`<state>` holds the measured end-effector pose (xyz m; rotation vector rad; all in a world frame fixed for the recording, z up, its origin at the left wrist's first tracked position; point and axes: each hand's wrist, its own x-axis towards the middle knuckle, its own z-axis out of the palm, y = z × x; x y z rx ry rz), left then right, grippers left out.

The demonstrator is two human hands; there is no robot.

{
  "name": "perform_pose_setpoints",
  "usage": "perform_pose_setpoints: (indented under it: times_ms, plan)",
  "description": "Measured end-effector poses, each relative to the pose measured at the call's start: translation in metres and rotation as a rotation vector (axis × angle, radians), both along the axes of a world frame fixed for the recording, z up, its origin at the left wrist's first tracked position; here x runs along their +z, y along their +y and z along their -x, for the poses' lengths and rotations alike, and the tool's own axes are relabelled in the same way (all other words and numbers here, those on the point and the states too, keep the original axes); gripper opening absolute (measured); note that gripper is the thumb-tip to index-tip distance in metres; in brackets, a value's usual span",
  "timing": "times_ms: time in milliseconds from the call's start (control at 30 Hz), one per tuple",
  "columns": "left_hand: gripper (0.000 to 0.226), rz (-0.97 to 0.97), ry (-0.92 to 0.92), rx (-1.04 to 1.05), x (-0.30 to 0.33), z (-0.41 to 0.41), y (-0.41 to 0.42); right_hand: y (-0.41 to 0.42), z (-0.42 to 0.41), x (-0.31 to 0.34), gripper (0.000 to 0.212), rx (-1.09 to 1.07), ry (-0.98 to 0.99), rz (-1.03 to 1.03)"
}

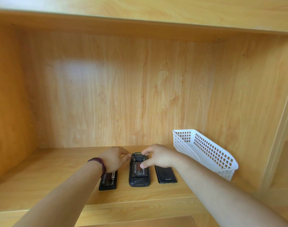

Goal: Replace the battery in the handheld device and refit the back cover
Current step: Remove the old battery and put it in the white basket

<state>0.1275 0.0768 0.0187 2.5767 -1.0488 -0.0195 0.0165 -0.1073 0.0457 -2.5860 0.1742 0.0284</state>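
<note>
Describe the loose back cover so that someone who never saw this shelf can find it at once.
Start at the white plastic basket leaning against the right wall of the wooden shelf. Just left of its lower end, three dark items lie in a row; the back cover is the rightmost, beside the open handheld device. Unlike the spare battery at the left, it is plain black with a small logo, without a printed label.
</note>
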Motion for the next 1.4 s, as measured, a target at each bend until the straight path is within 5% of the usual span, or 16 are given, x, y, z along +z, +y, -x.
perform_pose_setpoints:
  times_ms: [333, 933, 1400]
  plan:
    - [0.044, -0.014, -0.018, 0.019, -0.001, 0.002, 0.009, 0.019, -0.014, 0.003, 0.081, 0.098, 0.239, 0.235]
    - [0.053, -0.046, -0.045, 0.054, -0.001, 0.008, 0.001, 0.015, 0.002, -0.008, 0.07, 0.198, -0.027, 0.462]
    - [0.072, -0.111, -0.4, 0.181, -0.005, 0.017, 0.011, 0.017, 0.007, -0.004, 0.057, 0.157, -0.086, 0.344]
